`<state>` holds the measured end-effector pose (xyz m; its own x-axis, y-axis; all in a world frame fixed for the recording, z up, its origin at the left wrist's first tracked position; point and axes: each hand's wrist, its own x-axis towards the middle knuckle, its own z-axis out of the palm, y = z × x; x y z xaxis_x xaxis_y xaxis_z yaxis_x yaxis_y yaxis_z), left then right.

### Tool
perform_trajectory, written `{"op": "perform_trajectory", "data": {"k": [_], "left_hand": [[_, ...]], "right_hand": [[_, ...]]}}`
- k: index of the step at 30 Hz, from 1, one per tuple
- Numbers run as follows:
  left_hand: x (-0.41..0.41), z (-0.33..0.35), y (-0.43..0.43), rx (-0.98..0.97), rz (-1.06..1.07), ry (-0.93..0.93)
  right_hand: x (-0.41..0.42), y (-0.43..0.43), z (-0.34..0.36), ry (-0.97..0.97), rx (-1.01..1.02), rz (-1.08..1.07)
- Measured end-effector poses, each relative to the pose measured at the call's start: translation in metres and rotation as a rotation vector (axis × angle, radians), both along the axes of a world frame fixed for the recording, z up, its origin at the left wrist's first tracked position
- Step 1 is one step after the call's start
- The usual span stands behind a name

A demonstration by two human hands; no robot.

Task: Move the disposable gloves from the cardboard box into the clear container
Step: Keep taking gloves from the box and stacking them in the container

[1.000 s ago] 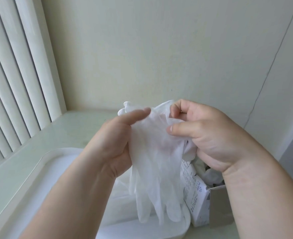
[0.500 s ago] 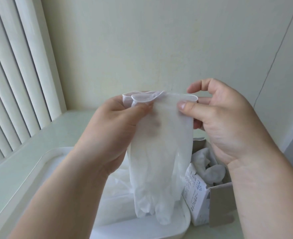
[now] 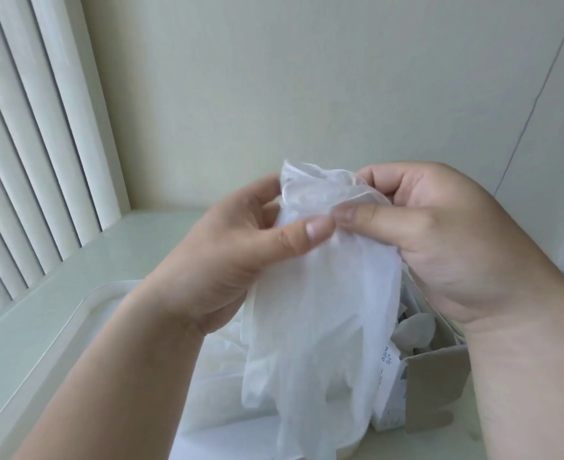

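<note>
So, head view: both hands are up in front of the wall [image 3: 307, 94]. The left hand [image 3: 227, 260] and right hand [image 3: 440, 247] each pinch the cuff end of a bunch of disposable gloves [image 3: 324, 310] between thumb and fingers, thumbs nearly touching. Can't tell how many are in the bunch. They hang over the clear container [image 3: 108, 290], whose rim shows toward the counter's [image 3: 84, 254] left edge, with its right side hidden behind them. The cardboard box [image 3: 436, 383] sits just right of the container, partly covered by the right wrist. It has more gloves [image 3: 413, 330] inside, and its print is too blurry to read.
</note>
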<state>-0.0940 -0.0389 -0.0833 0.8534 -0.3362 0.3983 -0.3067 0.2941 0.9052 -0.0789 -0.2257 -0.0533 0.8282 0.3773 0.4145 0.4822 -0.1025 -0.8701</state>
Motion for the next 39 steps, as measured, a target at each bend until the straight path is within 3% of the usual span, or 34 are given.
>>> {"op": "perform_trajectory", "data": {"k": [3,6,10,12,15,17,25,29,33,36,39], "left_hand": [[0.003,-0.012,0.003,0.185,-0.189,0.090],[0.004,-0.020,0.001,0.298,-0.203,0.185],[0.006,-0.021,0.021,0.192,-0.113,0.305],[0.005,-0.016,0.038,0.075,-0.072,0.336],[0.004,-0.012,0.062,-0.016,-0.004,0.361],[0.004,-0.012,0.072,0.048,0.049,0.379],[-0.005,-0.017,0.068,0.697,0.357,0.524],[-0.004,-0.014,0.064,1.061,0.592,0.445],[-0.012,0.007,0.060,1.084,0.837,0.182],[-0.016,0.008,0.051,1.304,0.672,0.212],[-0.006,-0.012,0.042,1.433,0.475,0.409]], "right_hand": [[-0.003,-0.001,0.004,0.046,0.112,0.039],[-0.007,-0.002,0.010,0.095,0.292,0.042],[-0.002,-0.005,0.013,0.176,0.522,-0.087],[0.005,-0.005,0.008,0.242,0.509,-0.179],[0.019,0.003,-0.009,0.271,0.236,-0.338],[0.025,0.010,-0.020,0.272,0.039,-0.364],[0.025,0.024,-0.043,0.199,-0.708,-0.374],[0.021,0.020,-0.036,0.094,-0.856,-0.403],[0.019,0.016,-0.029,-0.076,-0.807,-0.510],[0.014,0.021,-0.028,-0.057,-0.732,-0.380],[0.006,0.036,-0.035,0.018,-0.976,-0.205]]}}
